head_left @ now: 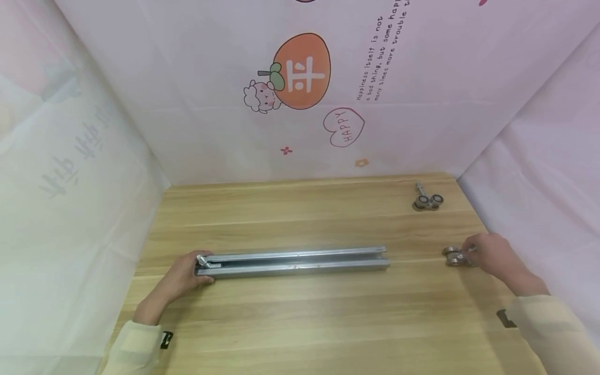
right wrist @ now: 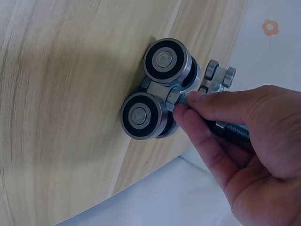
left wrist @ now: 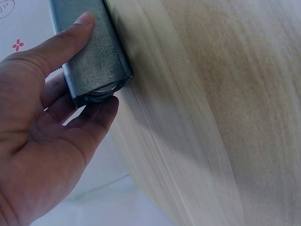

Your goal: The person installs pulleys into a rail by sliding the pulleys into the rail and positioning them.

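In the head view, my left hand (head_left: pixel 186 273) grips the left end of a metal channel track (head_left: pixel 300 269) lying lengthwise on the wooden table. From the slot at that end juts a bolt (head_left: pixel 202 261). The left wrist view shows the thumb of my left hand (left wrist: pixel 51 141) on the track's side (left wrist: pixel 96 52), fingers around its end; a round wheel edge (left wrist: pixel 101 90) shows inside. Right of the track, my right hand (head_left: pixel 492 255) pinches the threaded bolt of a roller trolley (head_left: pixel 453 256). Its wheels (right wrist: pixel 141 115) face away from my fingers in the right wrist view.
A second roller trolley (head_left: pixel 427 202), its bolt pointing toward the wall, lies near the table's back right corner. Printed white sheets (head_left: pixel 211 130) rise behind the table (head_left: pixel 300 328) and on both sides. A gap separates the track's right end from the held trolley.
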Available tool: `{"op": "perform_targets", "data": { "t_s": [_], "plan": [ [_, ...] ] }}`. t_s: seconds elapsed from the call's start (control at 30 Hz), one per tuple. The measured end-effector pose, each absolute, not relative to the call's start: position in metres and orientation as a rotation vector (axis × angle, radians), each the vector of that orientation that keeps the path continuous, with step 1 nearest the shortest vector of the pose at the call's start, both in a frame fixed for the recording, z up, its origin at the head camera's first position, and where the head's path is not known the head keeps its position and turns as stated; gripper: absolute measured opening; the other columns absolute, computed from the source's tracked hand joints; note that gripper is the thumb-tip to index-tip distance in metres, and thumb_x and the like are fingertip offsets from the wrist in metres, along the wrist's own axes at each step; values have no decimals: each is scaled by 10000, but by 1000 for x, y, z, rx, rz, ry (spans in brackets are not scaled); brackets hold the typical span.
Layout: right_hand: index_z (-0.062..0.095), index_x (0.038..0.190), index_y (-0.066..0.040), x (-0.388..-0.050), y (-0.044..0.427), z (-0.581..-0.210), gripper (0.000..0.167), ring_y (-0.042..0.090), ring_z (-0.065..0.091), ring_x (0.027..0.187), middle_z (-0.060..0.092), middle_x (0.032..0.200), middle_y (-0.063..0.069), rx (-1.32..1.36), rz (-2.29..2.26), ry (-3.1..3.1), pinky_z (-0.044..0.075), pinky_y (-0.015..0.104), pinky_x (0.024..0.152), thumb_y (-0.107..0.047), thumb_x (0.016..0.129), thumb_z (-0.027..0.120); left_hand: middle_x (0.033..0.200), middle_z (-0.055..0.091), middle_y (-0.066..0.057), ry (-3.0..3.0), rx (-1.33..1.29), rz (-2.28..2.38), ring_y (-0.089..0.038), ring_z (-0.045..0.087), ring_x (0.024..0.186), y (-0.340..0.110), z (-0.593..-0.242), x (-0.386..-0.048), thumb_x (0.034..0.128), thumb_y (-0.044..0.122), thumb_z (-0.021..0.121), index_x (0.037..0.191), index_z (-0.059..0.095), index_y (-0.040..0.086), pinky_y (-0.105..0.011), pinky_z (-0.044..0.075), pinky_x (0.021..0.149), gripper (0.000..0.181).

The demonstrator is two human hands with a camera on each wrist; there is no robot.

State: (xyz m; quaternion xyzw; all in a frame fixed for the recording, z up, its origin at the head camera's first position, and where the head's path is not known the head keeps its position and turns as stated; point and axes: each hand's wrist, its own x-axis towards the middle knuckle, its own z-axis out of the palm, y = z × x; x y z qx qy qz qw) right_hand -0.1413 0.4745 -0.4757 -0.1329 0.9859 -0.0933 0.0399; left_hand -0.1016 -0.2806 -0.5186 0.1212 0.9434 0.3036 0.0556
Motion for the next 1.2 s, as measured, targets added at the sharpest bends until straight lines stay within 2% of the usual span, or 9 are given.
{"op": "perform_targets", "data": {
  "t_s": [0.17,0.4,0.57,0.87,1.2],
  "plan": [
    [763,821,-52,-140,462,-473,98,329,698,731,763,806,109,-505,-302,3038,590,572,716,-2,778,835,1212,706,-306,2867,372,921,-483,677,1129,-281,-519,-102,734,49,945,1275,656,-108,-636,531,1024,633],
    [775,849,-88,-141,436,-463,88,241,679,688,761,790,36,-541,-268,3020,594,524,674,-35,807,832,1215,707,-302,2872,369,916,-484,675,1133,-281,-520,-102,736,48,944,1275,660,-99,-638,531,1022,627],
    [775,854,-70,-142,417,-462,98,231,676,681,767,810,70,-566,-284,2992,594,475,631,-1,800,819,1213,709,-299,2881,377,905,-480,678,1127,-281,-518,-101,737,54,946,1274,663,-92,-635,535,1017,624],
    [770,847,-43,-145,387,-463,116,269,706,725,768,825,81,-633,-372,2956,622,520,697,49,781,795,1194,715,-297,2897,402,917,-479,685,1105,-281,-519,-100,716,86,963,1254,673,-88,-640,541,999,636],
    [766,852,-36,-145,367,-464,128,256,708,735,764,829,79,-663,-396,2930,634,500,709,63,780,802,1195,713,-303,2891,393,927,-483,685,1107,-279,-518,-100,711,88,968,1251,672,-93,-635,543,1002,641]
  ]
}}
